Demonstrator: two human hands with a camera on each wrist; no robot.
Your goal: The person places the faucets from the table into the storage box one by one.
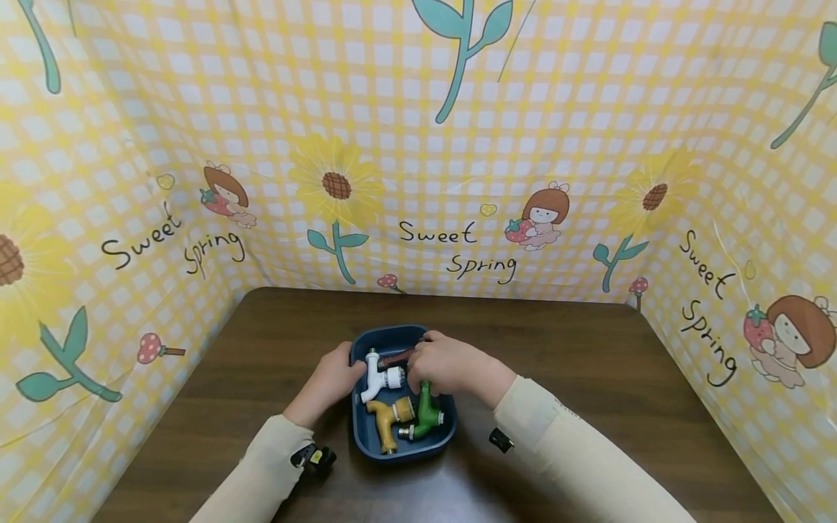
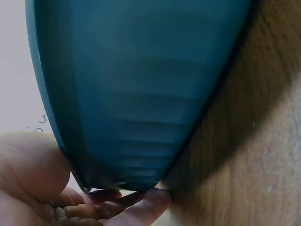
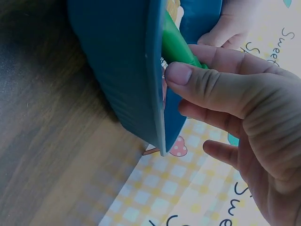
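My left hand (image 1: 332,376) grips the blue plastic tray (image 1: 355,436) at its far left side, thumb over the rim; the left wrist view shows its fingers bent round the tray's end. Inside lie a white tap (image 1: 375,378), a yellow tap (image 1: 386,421), a green tap (image 1: 426,414) and a brownish-red tap (image 1: 394,358), the last partly hidden by my right hand (image 1: 451,365). That hand reaches over the right rim. In the right wrist view its thumb and forefinger pinch the end of the green tap (image 3: 178,44), while the other fingers spread apart.
The tray stands on a dark brown wooden table (image 1: 556,349). A yellow checked cloth (image 1: 418,167) with printed flowers and lettering rises behind the table and along both sides. Small black devices sit at both wrists, by the cream sleeves (image 1: 261,465).
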